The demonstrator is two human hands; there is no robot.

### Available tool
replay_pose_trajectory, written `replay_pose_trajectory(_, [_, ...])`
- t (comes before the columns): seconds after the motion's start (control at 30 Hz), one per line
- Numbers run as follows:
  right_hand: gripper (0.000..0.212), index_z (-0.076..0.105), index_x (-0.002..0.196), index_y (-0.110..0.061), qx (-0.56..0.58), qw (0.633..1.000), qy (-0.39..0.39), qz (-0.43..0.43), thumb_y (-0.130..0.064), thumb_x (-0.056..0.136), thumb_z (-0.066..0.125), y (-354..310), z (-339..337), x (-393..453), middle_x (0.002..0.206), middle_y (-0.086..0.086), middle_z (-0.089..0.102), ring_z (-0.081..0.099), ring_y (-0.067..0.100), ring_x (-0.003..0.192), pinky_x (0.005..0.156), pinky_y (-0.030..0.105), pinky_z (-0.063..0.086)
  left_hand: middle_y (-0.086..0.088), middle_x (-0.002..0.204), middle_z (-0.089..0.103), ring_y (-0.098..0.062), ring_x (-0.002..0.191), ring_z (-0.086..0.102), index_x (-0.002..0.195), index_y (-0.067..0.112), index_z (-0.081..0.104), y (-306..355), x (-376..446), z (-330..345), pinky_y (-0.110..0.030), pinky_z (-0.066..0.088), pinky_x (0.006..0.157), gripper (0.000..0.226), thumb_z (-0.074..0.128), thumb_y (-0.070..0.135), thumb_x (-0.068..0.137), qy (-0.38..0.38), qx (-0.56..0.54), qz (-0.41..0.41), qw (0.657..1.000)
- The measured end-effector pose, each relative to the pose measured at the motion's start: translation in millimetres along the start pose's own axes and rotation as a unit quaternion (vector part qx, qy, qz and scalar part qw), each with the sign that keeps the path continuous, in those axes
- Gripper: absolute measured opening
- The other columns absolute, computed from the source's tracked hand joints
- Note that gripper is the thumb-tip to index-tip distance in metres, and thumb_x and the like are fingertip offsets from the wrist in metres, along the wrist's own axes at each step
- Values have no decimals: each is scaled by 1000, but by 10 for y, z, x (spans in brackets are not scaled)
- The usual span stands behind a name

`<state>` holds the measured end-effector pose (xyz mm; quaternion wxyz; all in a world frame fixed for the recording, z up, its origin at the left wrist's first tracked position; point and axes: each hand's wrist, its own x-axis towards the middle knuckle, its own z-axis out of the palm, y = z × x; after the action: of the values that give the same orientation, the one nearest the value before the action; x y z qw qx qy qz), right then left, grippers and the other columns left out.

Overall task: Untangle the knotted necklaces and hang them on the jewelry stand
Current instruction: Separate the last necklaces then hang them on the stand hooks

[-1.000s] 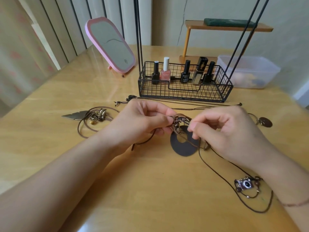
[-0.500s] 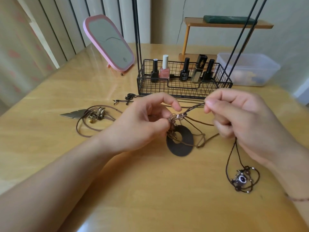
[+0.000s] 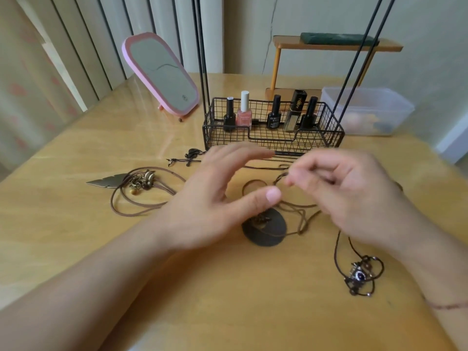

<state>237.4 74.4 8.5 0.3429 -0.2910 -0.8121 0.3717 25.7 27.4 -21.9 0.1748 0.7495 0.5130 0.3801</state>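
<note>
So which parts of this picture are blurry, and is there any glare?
Head view: both hands are smeared by motion, the right hand worst at its fingertips, the left hand along its fingers; the bottles and mirror stay sharp; soft window glare lies on the table below the mirror.

Left hand spread open, right hand blurred, fingers curled

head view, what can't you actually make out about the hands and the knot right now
- Right hand: motion blur; whether its fingers pinch the brown cord is unclear.
- Knot on the round dark pendant: partly hidden by the left hand and too small to trace.
- Jewelry stand: its rods run off the top edge, hooks unseen.
</note>
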Motion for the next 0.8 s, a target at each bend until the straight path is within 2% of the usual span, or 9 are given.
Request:
replay_pose_trajectory(0.1, [18, 70, 81, -17, -22, 1000, -8, -12, -24, 93, 59, -26, 123, -12, 52, -23, 56, 54, -4, 48, 48, 4, 34, 8, 88, 69, -9, 85, 64, 96, 18, 70, 56, -8, 57, -22, 48, 78, 20, 62, 36, 96, -5, -49, 42, 998])
replay_pose_trajectory(0.17, [19, 69, 78, -19, -18, 1000, -19, 2, -30, 90, 58, -46, 60, 13, 49, -22, 53, 51, -2, 45, 47, 4, 34, 8, 69, 60, -7, 64, 54, 81, 16, 65, 20, 16, 68, -20, 43, 63, 23, 56, 27, 99, -6, -151, 22, 988])
replay_pose_trajectory(0.27, [36, 68, 75, -23, -15, 994, -78, 72, -57, 75, 56, 39, -235, 40, 44, -6, 39, 31, 5, 41, 43, 14, 28, 9, 65, 49, -9, 60, 43, 73, 17, 60, -104, 93, -65, -18, 38, 59, 27, 50, 20, 98, 71, -301, -17, 951])
replay_pose_trajectory(0.4, [59, 68, 74, -19, 20, 992, -60, 106, -77, 66, 69, 164, -643, 42, 49, -3, 36, 32, 12, 45, 46, 21, 36, 7, 58, 39, -11, 56, 35, 65, 24, 61, -280, 186, -332, -23, 31, 56, 37, 46, 18, 98, 187, -361, -82, 910])
replay_pose_trajectory(0.5, [49, 70, 74, -20, -1, 996, 4, 94, -69, 75, 68, 239, -801, 58, 48, 0, 42, 37, 13, 48, 51, 26, 34, 6, 54, 38, -11, 55, 33, 67, 12, 53, -420, 211, -463, -29, 26, 59, 36, 46, 13, 102, 236, -291, -135, 917])
replay_pose_trajectory(0.57, [28, 71, 72, -21, -68, 990, 45, 111, -45, 86, 65, 362, -809, 101, 50, -6, 54, 43, 7, 47, 55, 26, 32, 4, 55, 42, -11, 54, 34, 66, 7, 50, -516, 211, -509, -29, 27, 58, 36, 51, 19, 100, 207, -138, -177, 952])
replay_pose_trajectory(0.63, [22, 70, 72, -29, -190, 970, 67, 137, -35, 93, 64, 526, -763, 153, 62, -23, 66, 59, -6, 59, 60, 22, 37, 5, 55, 50, -11, 52, 40, 68, 6, 53, -600, 199, -505, -23, 30, 50, 36, 53, 22, 100, 144, 28, -220, 964])
replay_pose_trajectory(0.7, [18, 69, 76, -37, -268, 950, 41, 157, -37, 94, 63, 661, -698, 189, 76, -25, 70, 62, -8, 77, 67, 20, 43, -3, 64, 60, -21, 65, 50, 72, 10, 61, -652, 190, -476, -21, 35, 53, 31, 53, 22, 99, 105, 117, -240, 958])
replay_pose_trajectory(0.8, [10, 69, 88, -39, -290, 947, -6, 138, -33, 94, 64, 812, -681, 206, 93, -19, 66, 59, 5, 90, 78, 29, 43, -7, 76, 65, -28, 78, 53, 81, 13, 68, -668, 187, -465, -31, 37, 61, 24, 55, 23, 98, 84, 170, -254, 949])
